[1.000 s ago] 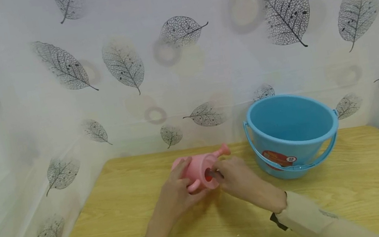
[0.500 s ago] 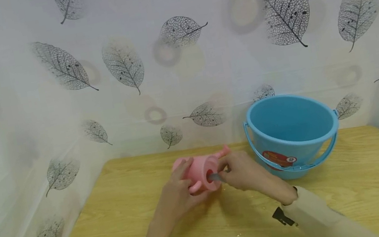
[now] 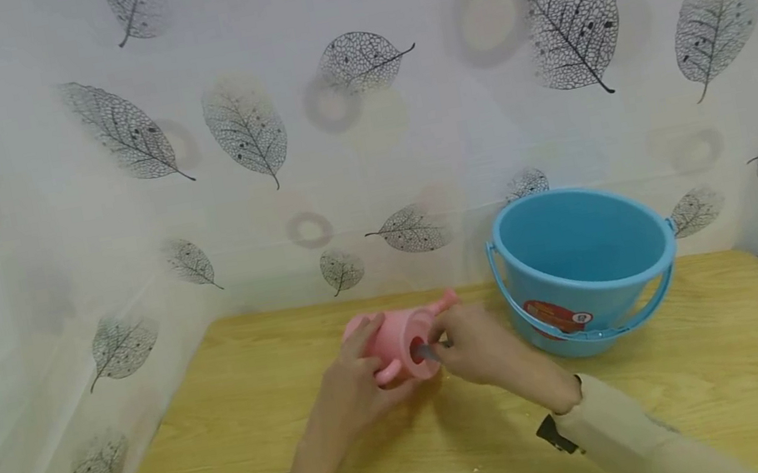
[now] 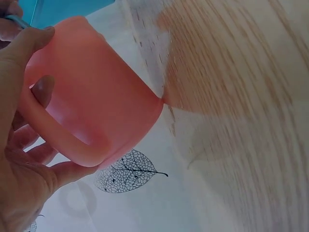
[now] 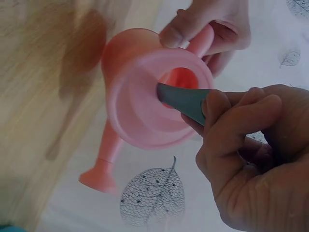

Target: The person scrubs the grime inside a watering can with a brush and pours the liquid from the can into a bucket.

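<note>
A pink toy watering can (image 3: 388, 340) lies tilted on its side by the table's far edge, its mouth turned toward my right hand. My left hand (image 3: 345, 390) grips the body from behind, with the thumb beside the looped handle (image 4: 63, 137). Between thumb and curled fingers, my right hand (image 3: 478, 346) pinches a tapered grey-green thing (image 5: 186, 101). Its narrow end reaches into the can's mouth, next to the inner opening (image 5: 183, 79). The far tip is hidden, so its kind cannot be told. The spout (image 5: 104, 169) points away from me.
A large blue bucket (image 3: 590, 309) with a hanging handle stands right of the can, close to my right hand. Tiny bits or drops lie on the wooden table (image 3: 247, 437). A leaf-patterned curtain (image 3: 259, 249) hangs behind the table.
My right hand drew back to the right, showing more of the grey-green thing, then moved slightly left toward the can. The left hand and the can barely shifted.
</note>
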A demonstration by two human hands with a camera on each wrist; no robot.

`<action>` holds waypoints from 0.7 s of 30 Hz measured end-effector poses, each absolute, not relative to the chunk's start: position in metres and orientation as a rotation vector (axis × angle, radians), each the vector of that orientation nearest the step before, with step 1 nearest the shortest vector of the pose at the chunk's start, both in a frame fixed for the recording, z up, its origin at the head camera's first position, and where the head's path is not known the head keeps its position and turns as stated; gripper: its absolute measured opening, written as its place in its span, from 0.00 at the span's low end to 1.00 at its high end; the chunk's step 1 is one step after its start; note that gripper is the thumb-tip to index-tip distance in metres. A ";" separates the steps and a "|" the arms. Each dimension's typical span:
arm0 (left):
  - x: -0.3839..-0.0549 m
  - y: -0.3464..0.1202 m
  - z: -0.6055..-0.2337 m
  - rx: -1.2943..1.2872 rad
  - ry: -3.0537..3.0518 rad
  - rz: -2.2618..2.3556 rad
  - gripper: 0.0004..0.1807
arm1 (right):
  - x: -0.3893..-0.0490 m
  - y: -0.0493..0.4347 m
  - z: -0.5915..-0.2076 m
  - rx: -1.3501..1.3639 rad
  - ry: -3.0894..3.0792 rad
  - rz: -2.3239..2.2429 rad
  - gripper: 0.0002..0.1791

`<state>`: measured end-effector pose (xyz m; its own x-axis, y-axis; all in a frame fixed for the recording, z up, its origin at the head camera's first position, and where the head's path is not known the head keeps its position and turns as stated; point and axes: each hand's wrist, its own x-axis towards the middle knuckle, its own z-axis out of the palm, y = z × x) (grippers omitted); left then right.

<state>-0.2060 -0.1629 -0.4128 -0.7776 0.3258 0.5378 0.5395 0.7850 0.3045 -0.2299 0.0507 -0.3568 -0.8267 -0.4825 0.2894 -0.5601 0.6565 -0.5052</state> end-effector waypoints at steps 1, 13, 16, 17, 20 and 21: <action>-0.206 -0.163 -0.413 -0.646 -2.512 -0.631 0.26 | -0.231 0.049 -0.359 0.865 -2.742 0.917 0.03; -0.208 -0.169 -0.415 -0.673 -2.485 -0.689 0.27 | -0.238 0.040 -0.367 0.782 -2.853 1.200 0.05; -0.208 -0.170 -0.415 -0.680 -2.478 -0.704 0.27 | -0.238 0.040 -0.366 0.782 -2.854 1.219 0.05; -0.208 -0.170 -0.415 -0.679 -2.479 -0.700 0.27 | -0.237 0.040 -0.366 0.784 -2.854 1.222 0.05; -0.207 -0.169 -0.415 -0.688 -2.477 -0.691 0.26 | -0.236 0.041 -0.365 0.797 -2.848 1.218 0.05; -0.207 -0.169 -0.415 -0.689 -2.479 -0.684 0.26 | -0.236 0.041 -0.365 0.803 -2.846 1.219 0.05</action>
<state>-0.2073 -0.1690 -0.4153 -0.7610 0.3367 0.5545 0.5734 0.7489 0.3322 -0.2357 0.0414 -0.3653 -0.8725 -0.4680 0.1406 -0.4247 0.5839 -0.6918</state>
